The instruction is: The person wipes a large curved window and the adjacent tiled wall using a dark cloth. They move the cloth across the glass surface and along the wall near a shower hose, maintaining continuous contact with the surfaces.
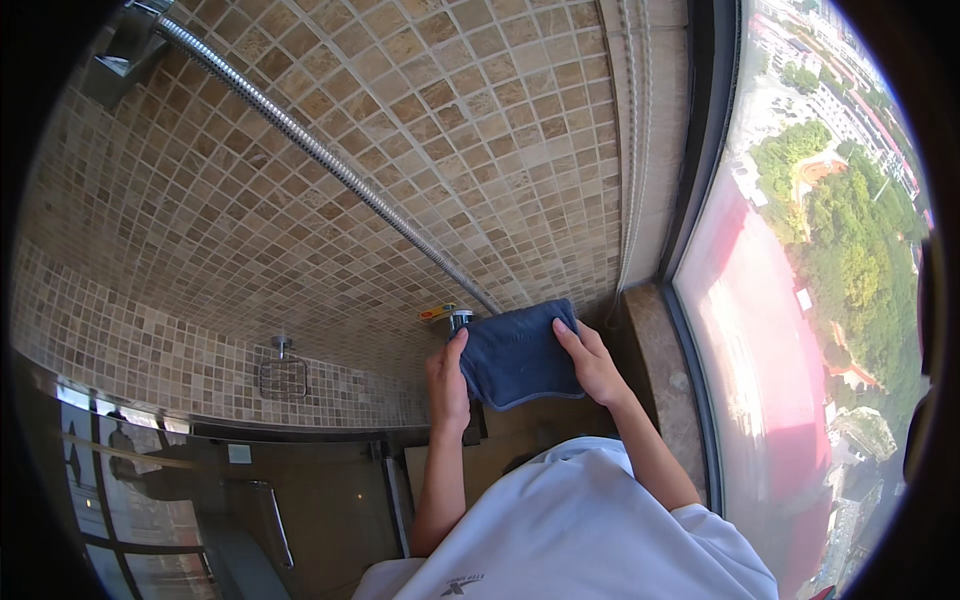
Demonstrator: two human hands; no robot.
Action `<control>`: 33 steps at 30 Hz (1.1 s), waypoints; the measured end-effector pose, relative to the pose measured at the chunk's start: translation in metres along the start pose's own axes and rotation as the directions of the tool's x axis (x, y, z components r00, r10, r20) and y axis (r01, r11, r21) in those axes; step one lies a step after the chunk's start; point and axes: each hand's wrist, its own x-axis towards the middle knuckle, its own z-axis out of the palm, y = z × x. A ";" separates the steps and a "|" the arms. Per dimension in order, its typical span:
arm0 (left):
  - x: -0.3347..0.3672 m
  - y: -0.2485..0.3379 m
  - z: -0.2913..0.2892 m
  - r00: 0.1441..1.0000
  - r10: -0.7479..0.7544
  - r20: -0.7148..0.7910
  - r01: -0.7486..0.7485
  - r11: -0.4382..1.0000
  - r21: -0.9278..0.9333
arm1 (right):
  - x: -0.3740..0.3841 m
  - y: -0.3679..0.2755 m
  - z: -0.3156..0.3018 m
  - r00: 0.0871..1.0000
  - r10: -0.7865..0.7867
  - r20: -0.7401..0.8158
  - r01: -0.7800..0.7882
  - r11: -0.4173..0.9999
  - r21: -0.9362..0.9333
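A dark blue-grey cloth (522,358), folded into a rough rectangle, is stretched between my two hands in front of my chest. My left hand (449,385) grips its left edge, thumb on top and fingers hidden behind. On the opposite side my right hand (590,362) pinches the cloth near its right edge, thumb laid over the top. Just behind the cloth's upper left corner, a chrome fitting (460,319) shows in part, with a yellow and red item (436,313) beside it.
A metal shower hose (330,160) runs diagonally down the mosaic-tiled wall (480,130). On the left are a wire soap basket (284,377) and a glass door with a metal handle (275,522). A large window (770,330) with a stone sill (672,385) and a bead chain (632,150) borders the right.
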 end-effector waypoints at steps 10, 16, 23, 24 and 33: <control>-0.006 -0.005 -0.015 0.989 -0.144 -0.043 0.141 0.988 -0.061 | 0.014 0.012 -0.017 0.900 0.302 0.314 -0.357 0.924 0.135; 0.017 -0.008 -0.052 0.995 0.092 -0.047 -0.073 0.945 0.317 | 0.011 0.020 0.012 0.830 0.281 0.481 -0.406 0.897 0.177; 0.029 0.044 -0.080 0.986 0.165 -0.001 -0.158 0.949 0.273 | 0.024 0.053 0.098 0.873 0.285 0.396 -0.428 0.837 0.340; 0.037 0.048 -0.093 0.982 0.190 0.019 -0.185 0.922 0.341 | 0.027 0.059 0.113 0.875 0.286 0.391 -0.433 0.824 0.365; 0.090 0.074 -0.183 0.885 0.465 0.007 -0.417 0.788 0.453 | 0.070 -0.005 0.209 0.930 -0.361 -0.068 0.366 0.897 0.250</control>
